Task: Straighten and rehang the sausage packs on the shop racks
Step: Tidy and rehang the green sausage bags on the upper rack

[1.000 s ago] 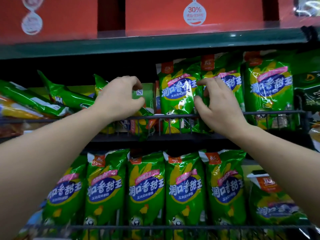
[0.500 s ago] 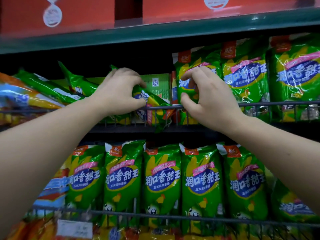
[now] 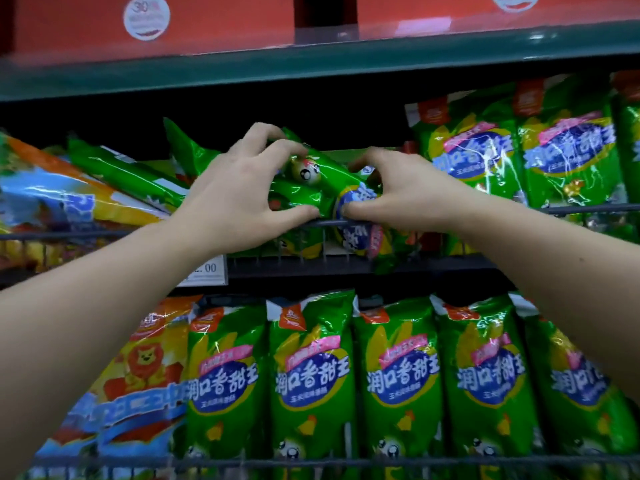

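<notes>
I am reaching both bare arms forward, my left hand [image 3: 232,199] and right hand [image 3: 405,195] gripping a green pack [image 3: 318,168] with curled fingers [image 3: 266,150].

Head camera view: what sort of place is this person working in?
Most likely a grocery shop or supermarket aisle. Rows of identical green sausage packs stand behind wire rack rails, a price tag hangs on the shelf edge, and a round sticker marks the red boxes above.
</notes>
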Tool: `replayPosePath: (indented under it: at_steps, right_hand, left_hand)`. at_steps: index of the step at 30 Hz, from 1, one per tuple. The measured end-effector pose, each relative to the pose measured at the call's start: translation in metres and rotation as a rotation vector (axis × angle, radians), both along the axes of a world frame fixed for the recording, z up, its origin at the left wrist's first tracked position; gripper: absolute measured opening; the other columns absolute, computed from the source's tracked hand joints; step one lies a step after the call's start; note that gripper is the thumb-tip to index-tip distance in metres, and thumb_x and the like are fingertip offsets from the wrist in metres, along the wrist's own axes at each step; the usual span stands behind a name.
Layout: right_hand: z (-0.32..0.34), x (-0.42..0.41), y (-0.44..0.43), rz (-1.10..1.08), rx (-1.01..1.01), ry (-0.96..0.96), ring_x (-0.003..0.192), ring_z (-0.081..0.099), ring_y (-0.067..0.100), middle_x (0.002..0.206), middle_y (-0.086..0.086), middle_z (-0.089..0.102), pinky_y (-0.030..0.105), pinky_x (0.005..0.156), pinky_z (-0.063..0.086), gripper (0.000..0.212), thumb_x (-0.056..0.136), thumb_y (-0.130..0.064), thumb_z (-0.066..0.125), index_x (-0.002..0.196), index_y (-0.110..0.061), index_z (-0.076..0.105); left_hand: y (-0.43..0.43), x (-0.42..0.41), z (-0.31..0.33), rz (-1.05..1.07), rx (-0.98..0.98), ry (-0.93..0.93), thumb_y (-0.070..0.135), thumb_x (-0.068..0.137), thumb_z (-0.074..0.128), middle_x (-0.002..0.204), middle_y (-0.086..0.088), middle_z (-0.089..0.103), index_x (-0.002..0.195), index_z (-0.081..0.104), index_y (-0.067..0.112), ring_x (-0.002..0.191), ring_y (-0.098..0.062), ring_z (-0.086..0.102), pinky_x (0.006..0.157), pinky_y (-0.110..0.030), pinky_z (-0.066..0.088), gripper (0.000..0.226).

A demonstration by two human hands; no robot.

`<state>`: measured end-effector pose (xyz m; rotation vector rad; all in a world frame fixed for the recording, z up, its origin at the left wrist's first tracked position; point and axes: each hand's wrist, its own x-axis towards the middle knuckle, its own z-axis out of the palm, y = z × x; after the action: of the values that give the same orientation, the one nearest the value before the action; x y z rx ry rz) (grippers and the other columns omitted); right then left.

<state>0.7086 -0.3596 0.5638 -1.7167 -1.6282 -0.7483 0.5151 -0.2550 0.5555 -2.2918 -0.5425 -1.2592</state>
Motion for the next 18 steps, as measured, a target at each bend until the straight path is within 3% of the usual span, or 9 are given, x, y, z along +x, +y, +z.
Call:
replayPosePath:
  at_steps: [4,6,9,13,18]
  right_hand:
    - [0.006,0.000,0.001,0.004,-0.110,0.158,0.092,0.066,0.015,0.106,-0.003,0.070,0.030,0.081,0.055,0.059,0.078,-0.054,0.075,0.128,-0.027,0.058]
    - [0.007,0.004,0.002,-0.014,-0.108,0.178,0.105,0.062,0.018,0.120,-0.001,0.065,0.030,0.092,0.050,0.072,0.079,-0.055,0.075,0.139,-0.024,0.051]
    - [0.006,0.005,0.005,-0.016,-0.063,0.146,0.117,0.057,0.020,0.134,0.002,0.059,0.027,0.094,0.044,0.075,0.084,-0.050,0.072,0.147,-0.018,0.045]
    - [0.000,0.007,0.009,0.022,-0.024,0.156,0.113,0.061,0.019,0.126,0.000,0.065,0.028,0.092,0.046,0.064,0.086,-0.046,0.072,0.139,-0.017,0.053]
    - [-0.003,0.012,0.008,0.089,0.117,0.222,0.112,0.061,0.019,0.123,-0.001,0.064,0.036,0.098,0.049,0.064,0.084,-0.044,0.076,0.137,-0.018,0.052]
  left_hand:
    - [0.008,0.002,-0.004,0.003,0.022,-0.003,0.073,0.076,0.048,0.133,0.004,0.041,0.141,0.041,0.030,0.109,-0.030,0.054,0.099,-0.040,0.041,0.078]
    - [0.010,0.002,-0.006,0.003,0.041,-0.006,0.069,0.079,0.047,0.129,0.003,0.046,0.141,0.040,0.030,0.112,-0.026,0.053,0.103,-0.039,0.033,0.074]
    - [0.011,0.003,-0.007,-0.004,0.053,-0.015,0.067,0.080,0.046,0.125,0.003,0.050,0.141,0.040,0.029,0.113,-0.023,0.052,0.104,-0.038,0.030,0.073]
    - [0.013,0.003,-0.007,-0.023,0.049,-0.033,0.067,0.078,0.048,0.126,0.003,0.049,0.141,0.040,0.029,0.111,-0.025,0.053,0.102,-0.039,0.032,0.074]
    - [0.011,0.002,-0.007,-0.104,-0.016,-0.100,0.067,0.076,0.053,0.128,-0.003,0.041,0.149,0.022,0.034,0.106,-0.032,0.054,0.095,-0.045,0.044,0.085]
